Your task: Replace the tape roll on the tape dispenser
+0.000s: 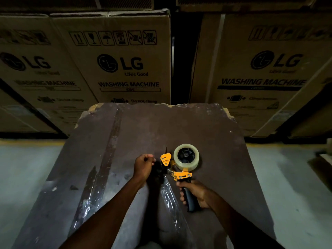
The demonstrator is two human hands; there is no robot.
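Head view, nearest first: two bare forearms reach out over a dark brown board (206, 126), worn and scuffed, with pale scrape marks and a chipped far edge. Crinkled strips of clear film (168, 196) lie on it — one between the arms, another off to the left near the board's near corner. The right hand (195, 194) is wrapped around the black handle of the tape dispenser (180, 174), grasping it firmly; the dispenser's orange frame stands just above the fist, resting on or just over the board (which of the two cannot be told). A roll of clear tape (186, 156) sits on the dispenser's black hub, at the far right of the frame. The left hand (143, 165) is curled into a loose fist just left of the orange front plate, fingertips pinched together; whether it holds a tape end cannot be told in this dim light.

Either side of the board lies a pale grey floor (30, 168), with a yellowish line along its far edge. Beyond stand large cardboard cartons (122, 69) — printed "LG", "Life's Good" and "WASHING MACHINE", with a row of handling symbols along the top. They are closed, so their contents do not show. A dark gap separates the middle carton from the one on the right, and more cartons are stacked above.
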